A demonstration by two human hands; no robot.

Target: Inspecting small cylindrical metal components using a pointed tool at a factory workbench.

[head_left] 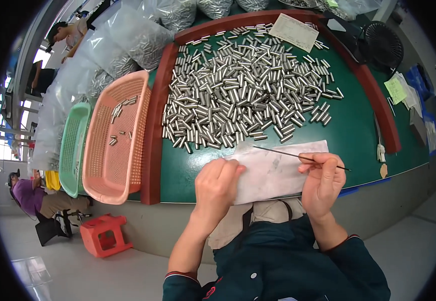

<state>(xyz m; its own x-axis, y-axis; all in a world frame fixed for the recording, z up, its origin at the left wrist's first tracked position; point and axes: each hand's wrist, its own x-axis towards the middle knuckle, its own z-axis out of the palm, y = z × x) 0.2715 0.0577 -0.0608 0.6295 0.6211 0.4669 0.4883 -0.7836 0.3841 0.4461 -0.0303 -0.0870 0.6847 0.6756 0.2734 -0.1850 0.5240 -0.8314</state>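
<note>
My right hand [323,183] pinches a thin dark rod [280,152] between thumb and fingers. The rod slants across a whitish cloth [273,175] spread near the table's front edge, its far tip pointing left. On the cloth's left side, my left hand [217,184] is closed, back of the hand up; whatever its curled fingers hold is hidden. Beyond both hands, a broad heap of short shiny metal pins [238,90] covers much of the green tabletop [356,135].
Dark red wooden rails [153,125] border the work area. Left of them stand a pink basket [90,150] with several pins and a green basket [69,170]. Bags of pins [148,42] line the far left. A paper slip [294,32] and black fan [383,46] sit far right.
</note>
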